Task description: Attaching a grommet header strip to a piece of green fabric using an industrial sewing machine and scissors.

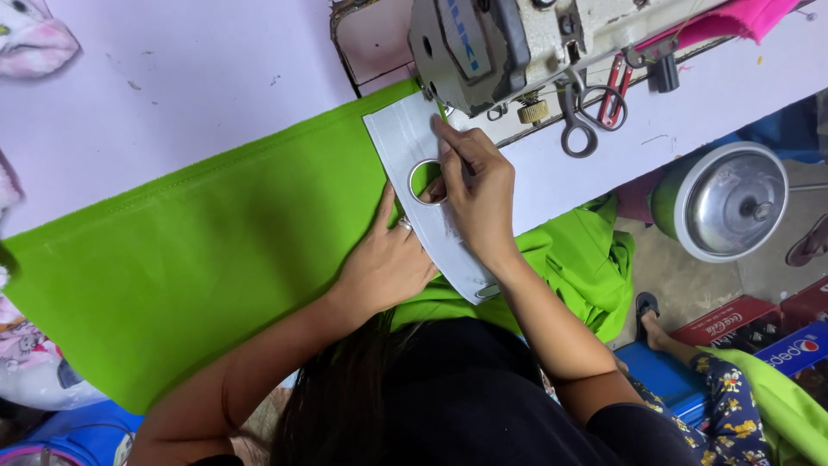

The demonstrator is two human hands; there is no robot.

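Two hands on the work, both pressing flat, neither gripping anything. Your left hand (388,259) lies palm-down on the green fabric (198,259) near the table's front edge, fingers spread narrow, a ring on one finger. Your right hand (474,185) sits just beyond it, fingers together on the white strip (435,216), fingertips at the rim of the metal ring (426,181) set in that strip.

Position: the strip runs diagonally along the fabric's right edge, its far end just in front of the sewing machine (509,43) head, its near end at the table's front edge. Surplus green cloth spills off the table's front edge at right.

Risk, as judged: the strip appears held only by your palms; lift either hand and it may skew off the fabric edge. The hanging surplus could drag the panel toward you. Your right fingertips are close to the machine's head; whether the needle is near them cannot be seen.

Materials: fabric smooth, matte, bright green, with a stitched hem line along its far edge. Strip pale, stiff-looking, slightly glossy. Ring round, silvery, green showing through it. Table top pale, lightly scuffed. Scissors (580,121), grey metal, lie beyond, by the machine's base.
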